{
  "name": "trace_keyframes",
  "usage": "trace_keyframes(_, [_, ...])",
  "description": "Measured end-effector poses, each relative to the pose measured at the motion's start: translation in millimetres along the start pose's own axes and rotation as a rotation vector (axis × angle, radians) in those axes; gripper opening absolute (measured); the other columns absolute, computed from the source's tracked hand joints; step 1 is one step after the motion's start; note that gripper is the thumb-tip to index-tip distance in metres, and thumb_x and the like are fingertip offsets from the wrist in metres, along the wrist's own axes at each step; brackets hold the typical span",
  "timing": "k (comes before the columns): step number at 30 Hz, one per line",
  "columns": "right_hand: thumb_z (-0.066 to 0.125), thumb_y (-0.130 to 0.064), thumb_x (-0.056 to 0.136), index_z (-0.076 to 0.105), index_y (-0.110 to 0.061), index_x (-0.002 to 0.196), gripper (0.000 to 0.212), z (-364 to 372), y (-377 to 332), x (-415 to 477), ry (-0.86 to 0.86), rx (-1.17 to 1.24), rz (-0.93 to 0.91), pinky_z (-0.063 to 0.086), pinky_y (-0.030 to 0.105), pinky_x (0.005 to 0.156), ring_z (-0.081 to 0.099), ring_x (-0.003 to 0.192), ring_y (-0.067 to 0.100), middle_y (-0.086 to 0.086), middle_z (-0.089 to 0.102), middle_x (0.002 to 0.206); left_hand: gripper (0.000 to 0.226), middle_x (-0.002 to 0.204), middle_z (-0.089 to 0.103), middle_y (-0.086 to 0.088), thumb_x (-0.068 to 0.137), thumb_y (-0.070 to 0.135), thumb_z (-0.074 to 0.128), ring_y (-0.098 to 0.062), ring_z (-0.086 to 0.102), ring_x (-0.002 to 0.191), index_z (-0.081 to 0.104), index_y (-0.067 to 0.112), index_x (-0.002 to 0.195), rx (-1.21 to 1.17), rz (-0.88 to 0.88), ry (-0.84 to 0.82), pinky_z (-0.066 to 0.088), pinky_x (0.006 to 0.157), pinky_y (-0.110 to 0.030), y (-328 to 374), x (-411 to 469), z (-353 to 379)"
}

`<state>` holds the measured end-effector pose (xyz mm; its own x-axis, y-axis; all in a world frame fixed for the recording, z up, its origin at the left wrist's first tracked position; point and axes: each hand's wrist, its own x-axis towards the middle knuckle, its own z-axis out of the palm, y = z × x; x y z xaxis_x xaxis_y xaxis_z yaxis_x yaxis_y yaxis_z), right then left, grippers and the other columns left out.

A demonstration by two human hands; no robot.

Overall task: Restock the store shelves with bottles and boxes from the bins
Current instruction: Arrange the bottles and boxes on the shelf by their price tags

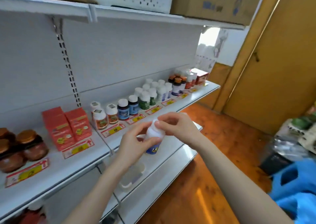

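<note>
Left hand (131, 142) grips the lower body of a white bottle (152, 133); right hand (177, 126) pinches its cap from above. The bottle is held between both hands, in front of the shelf (82, 157) edge. Stocked blue-labelled bottles (128, 110) stand beyond the grip.

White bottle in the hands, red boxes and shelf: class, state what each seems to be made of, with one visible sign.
White bottle: probably plastic, smooth and opaque with a soft sheen. Red boxes: likely printed cardboard, with sharp folded edges and flat, fairly matte faces. Shelf: apparently white-painted metal, thin and glossy, hung from a slotted upright.
</note>
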<state>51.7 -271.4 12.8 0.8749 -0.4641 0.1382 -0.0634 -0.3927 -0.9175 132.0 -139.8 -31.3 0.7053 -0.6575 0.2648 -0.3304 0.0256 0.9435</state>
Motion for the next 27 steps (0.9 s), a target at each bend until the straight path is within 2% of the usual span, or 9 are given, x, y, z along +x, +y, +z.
trace_keyframes(2, [0.069, -0.022, 0.081, 0.068, -0.008, 0.088, 0.016, -28, 13, 4, 0.078, -0.025, 0.026, 0.056, 0.034, 0.070, 0.059, 0.072, 0.012, 0.003, 0.064, 0.076, 0.053, 0.102, 0.063, 0.009, 0.057, 0.034, 0.077, 0.003, 0.060, 0.089, 0.056, 0.038, 0.105, 0.042, 0.021, -0.095, 0.049, 0.072, -0.015, -2, 17, 25])
trace_keyframes(5, [0.067, -0.025, 0.083, 0.071, -0.005, 0.092, 0.022, -63, 32, 17, 0.164, -0.064, 0.031, 0.056, 0.031, 0.069, 0.062, 0.075, 0.013, 0.009, 0.069, 0.083, 0.056, 0.095, 0.061, 0.017, 0.067, 0.010, 0.080, 0.011, 0.059, 0.080, 0.054, 0.036, 0.109, 0.023, 0.028, -0.162, 0.050, 0.070, -0.012, -9, 47, 58])
trace_keyframes(9, [0.067, -0.035, 0.082, 0.073, -0.014, 0.091, 0.023, -100, 56, 49, 0.213, -0.199, 0.034, 0.053, 0.029, 0.072, 0.064, 0.078, 0.008, -0.003, 0.070, 0.086, 0.057, 0.089, 0.060, 0.021, 0.067, 0.010, 0.079, 0.013, 0.057, 0.079, 0.051, 0.047, 0.099, 0.033, 0.084, -0.159, 0.049, 0.068, -0.010, -21, 92, 98])
trace_keyframes(12, [0.069, -0.036, 0.080, 0.074, -0.015, 0.087, 0.023, -125, 69, 84, 0.241, -0.296, 0.041, 0.051, 0.029, 0.070, 0.062, 0.075, 0.007, -0.004, 0.070, 0.083, 0.054, 0.089, 0.060, 0.018, 0.068, 0.007, 0.078, 0.012, 0.057, 0.078, 0.053, 0.042, 0.101, 0.023, 0.078, -0.145, 0.045, 0.059, -0.006, -31, 131, 126])
trace_keyframes(15, [0.068, -0.032, 0.081, 0.074, -0.014, 0.085, 0.018, -144, 78, 119, 0.284, -0.382, 0.002, 0.044, 0.019, 0.061, 0.059, 0.069, 0.008, -0.001, 0.070, 0.079, 0.056, 0.098, 0.062, 0.015, 0.071, 0.017, 0.077, 0.007, 0.058, 0.089, 0.054, 0.027, 0.120, 0.070, 0.066, -0.090, 0.049, 0.074, -0.015, -48, 167, 142])
trace_keyframes(18, [0.068, -0.030, 0.082, 0.073, -0.016, 0.088, 0.016, -159, 89, 150, 0.349, -0.356, -0.037, 0.048, 0.030, 0.069, 0.063, 0.077, 0.016, 0.002, 0.071, 0.084, 0.057, 0.124, 0.056, 0.001, 0.079, 0.030, 0.070, -0.013, 0.050, 0.116, 0.049, 0.016, 0.130, 0.312, 0.105, -0.051, 0.041, 0.095, -0.027, -76, 192, 145])
trace_keyframes(21, [0.067, -0.028, 0.082, 0.073, -0.014, 0.092, 0.017, -162, 100, 180, 0.383, -0.306, -0.077, 0.051, 0.033, 0.076, 0.063, 0.083, 0.018, 0.003, 0.071, 0.088, 0.050, 0.132, 0.052, -0.010, 0.086, 0.026, 0.063, -0.025, 0.045, 0.124, 0.050, 0.005, 0.130, 0.572, 0.127, -0.060, 0.031, 0.098, -0.023, -100, 206, 142])
trace_keyframes(24, [0.067, -0.022, 0.083, 0.072, -0.009, 0.094, 0.017, -157, 105, 211, 0.364, -0.193, -0.095, 0.046, 0.019, 0.075, 0.061, 0.083, 0.012, -0.003, 0.067, 0.086, 0.041, 0.114, 0.062, -0.016, 0.086, 0.031, 0.060, -0.032, 0.059, 0.105, 0.061, 0.001, 0.114, 0.741, 0.080, -0.063, 0.047, 0.085, -0.031, -116, 215, 140])
trace_keyframes(27, [0.066, -0.023, 0.084, 0.072, -0.010, 0.096, 0.019, -151, 108, 247, 0.321, -0.134, -0.134, 0.048, 0.024, 0.076, 0.061, 0.083, 0.010, -0.003, 0.066, 0.087, 0.034, 0.087, 0.066, -0.011, 0.078, 0.036, 0.058, -0.029, 0.065, 0.078, 0.066, 0.005, 0.088, 0.851, 0.037, -0.092, 0.052, 0.064, -0.029, -128, 222, 143])
